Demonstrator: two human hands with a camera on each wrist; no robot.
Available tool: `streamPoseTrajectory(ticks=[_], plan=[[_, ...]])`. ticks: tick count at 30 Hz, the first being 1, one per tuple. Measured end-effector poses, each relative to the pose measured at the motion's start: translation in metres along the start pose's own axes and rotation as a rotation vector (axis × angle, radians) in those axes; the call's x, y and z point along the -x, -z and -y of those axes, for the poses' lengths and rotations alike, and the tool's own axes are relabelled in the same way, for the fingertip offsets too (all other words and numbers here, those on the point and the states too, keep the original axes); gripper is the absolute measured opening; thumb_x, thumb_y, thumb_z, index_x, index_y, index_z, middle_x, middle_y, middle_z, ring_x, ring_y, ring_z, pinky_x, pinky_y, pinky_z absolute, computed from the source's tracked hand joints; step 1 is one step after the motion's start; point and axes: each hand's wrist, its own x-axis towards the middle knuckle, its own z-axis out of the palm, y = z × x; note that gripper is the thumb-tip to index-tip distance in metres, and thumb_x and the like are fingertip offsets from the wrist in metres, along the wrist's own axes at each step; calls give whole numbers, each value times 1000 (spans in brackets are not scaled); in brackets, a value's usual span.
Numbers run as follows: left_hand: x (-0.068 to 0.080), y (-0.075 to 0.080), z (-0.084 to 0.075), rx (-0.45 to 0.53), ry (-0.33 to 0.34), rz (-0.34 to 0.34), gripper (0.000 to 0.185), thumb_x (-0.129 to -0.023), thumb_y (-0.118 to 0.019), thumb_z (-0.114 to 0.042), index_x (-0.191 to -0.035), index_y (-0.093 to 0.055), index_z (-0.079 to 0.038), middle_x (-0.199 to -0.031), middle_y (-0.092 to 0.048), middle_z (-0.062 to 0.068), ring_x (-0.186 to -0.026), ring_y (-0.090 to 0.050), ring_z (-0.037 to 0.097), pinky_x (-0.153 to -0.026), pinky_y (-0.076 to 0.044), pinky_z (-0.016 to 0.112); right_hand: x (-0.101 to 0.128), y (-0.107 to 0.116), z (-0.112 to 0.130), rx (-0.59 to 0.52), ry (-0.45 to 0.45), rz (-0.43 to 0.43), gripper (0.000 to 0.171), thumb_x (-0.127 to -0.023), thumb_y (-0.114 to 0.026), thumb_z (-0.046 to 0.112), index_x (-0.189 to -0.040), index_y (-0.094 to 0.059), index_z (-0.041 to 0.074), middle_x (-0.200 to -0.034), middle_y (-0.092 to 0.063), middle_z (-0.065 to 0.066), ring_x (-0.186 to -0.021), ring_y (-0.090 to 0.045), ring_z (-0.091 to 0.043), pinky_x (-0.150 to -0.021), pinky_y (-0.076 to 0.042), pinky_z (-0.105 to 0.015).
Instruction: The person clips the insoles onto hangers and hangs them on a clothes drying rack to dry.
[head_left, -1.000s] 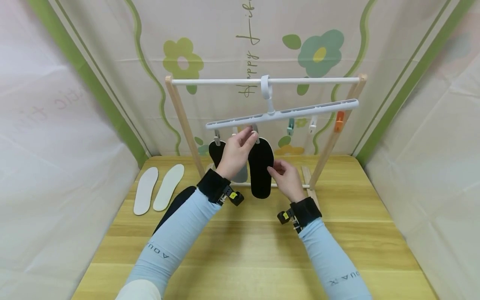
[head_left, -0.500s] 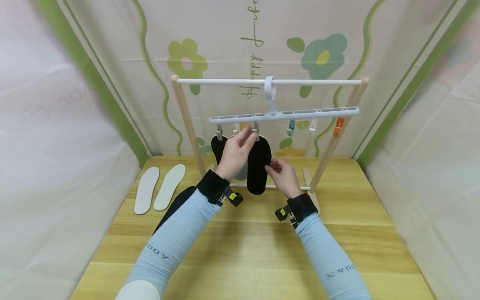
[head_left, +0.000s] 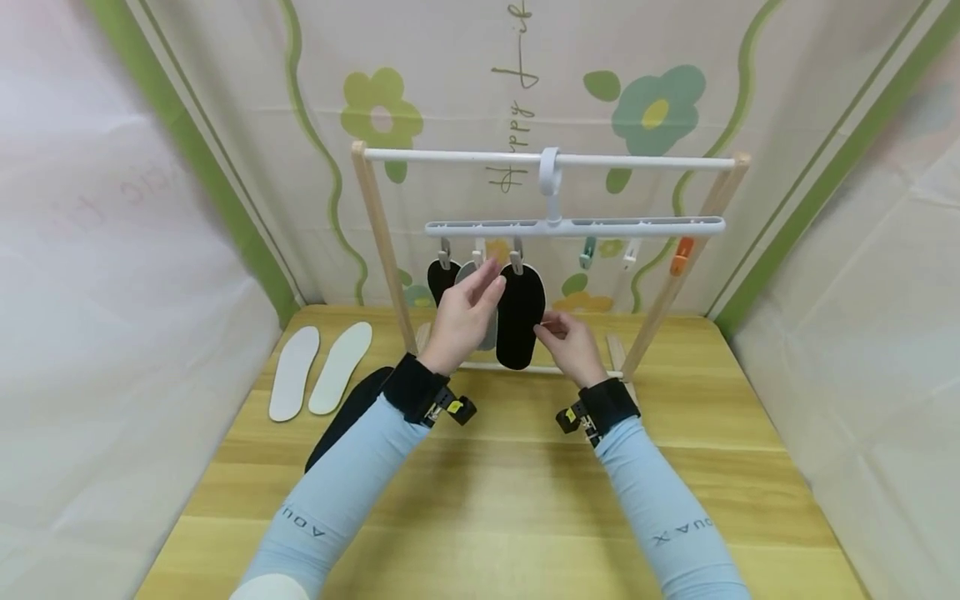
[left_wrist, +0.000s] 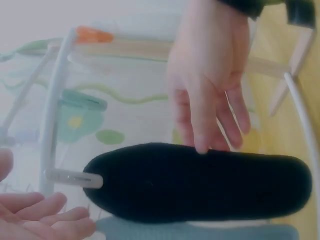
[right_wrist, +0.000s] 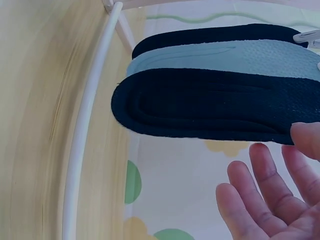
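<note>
A black insole (head_left: pixel 521 321) hangs upright from a grey clip (head_left: pixel 516 260) on the white hanger (head_left: pixel 480 227). My right hand (head_left: pixel 573 346) pinches its right edge between thumb and forefinger; in the right wrist view the other fingers (right_wrist: pixel 262 180) spread apart below it. My left hand (head_left: pixel 462 321) is beside the clip and not gripping it, its fingers (left_wrist: pixel 40 210) loosely extended in the left wrist view. Behind the left hand hang a grey insole (right_wrist: pixel 190 57) and another black insole (head_left: pixel 441 279), each partly hidden.
The hanger hooks over the rod (head_left: pixel 450 156) of a wooden rack (head_left: pixel 386 242). A teal clip (head_left: pixel 587 252), a white clip (head_left: pixel 630 254) and an orange clip (head_left: pixel 681 257) hang at right. White insole (head_left: pixel 294 373), pale green insole (head_left: pixel 340 368) and black insole (head_left: pixel 348 417) lie on the table (head_left: pixel 487 517).
My left hand has let go of the clip and drawn slightly down and left. The hanger has swung from tilted to nearly level. My right hand stays at the insole's edge.
</note>
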Motion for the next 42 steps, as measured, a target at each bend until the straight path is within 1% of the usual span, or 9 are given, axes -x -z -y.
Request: streamPoseTrajectory(ticks=[5,9,15,20,22,25,33,37,42], plan=[[18,14,6,18,-9,-15,49,-104,-53,-32,-143,-50,-3,-139,-57,11,-126,-55,17,-103,-44,31,6,10,-2,37,38,16,31,-100,-62,19,-124,-64,0,-112,-66,-19,-105,-62,-31,-92,-50,-42],[33,32,16,-32,-6,-30,40,-105,-53,-29,-136,-58,-4,-132,-61,12,-118,-59,22,-98,-48,38,19,24,-5,102,56,36,34,-102,-59,23,-128,-62,2,-117,-65,-17,-108,-61,-31,-94,-49,-44],[64,73,16,-169,77,-68,34,-105,-51,-14,-129,-58,9,-124,-62,26,-112,-60,38,-94,-49,45,45,50,-10,172,43,50,37,-103,-57,28,-128,-61,2,-118,-65,-16,-110,-60,-32,-94,-50,-46],[81,114,77,-278,206,-107,44,-105,-50,-33,-131,-60,1,-121,-64,22,-109,-62,33,-89,-51,36,72,70,-20,186,33,53,34,-103,-57,24,-127,-61,1,-118,-64,-16,-110,-60,-32,-91,-52,-46],[88,129,104,-329,259,-98,48,-104,-49,-40,-133,-59,-3,-125,-63,20,-111,-60,33,-91,-50,42,83,76,-24,207,34,48,32,-102,-58,22,-127,-62,1,-117,-65,-16,-109,-61,-31,-89,-53,-46],[98,143,124,-418,308,-68,49,-105,-47,-39,-134,-58,-1,-127,-61,23,-114,-59,38,-92,-49,51,100,83,-31,265,31,28,30,-102,-58,22,-124,-64,2,-115,-66,-16,-107,-62,-31,-86,-54,-46],[108,157,169,-560,400,26,43,-105,-51,-26,-135,-55,4,-128,-59,26,-111,-58,43,-90,-49,53,138,98,-52,353,2,-15,29,-102,-59,20,-123,-65,1,-117,-66,-18,-106,-62,-35,-85,-53,-51],[106,156,185,-625,388,69,44,-103,-55,-22,-135,-54,8,-127,-58,30,-109,-59,45,-89,-48,54,152,105,-61,401,-35,-32,28,-101,-60,17,-123,-64,-1,-115,-67,-19,-107,-61,-37,-86,-52,-53],[101,150,191,-711,368,118,48,-99,-62,-20,-134,-52,12,-128,-56,33,-114,-55,48,-95,-45,57,164,117,-68,455,-72,-40,27,-100,-60,13,-123,-64,-1,-116,-66,-21,-108,-60,-39,-86,-51,-54]])
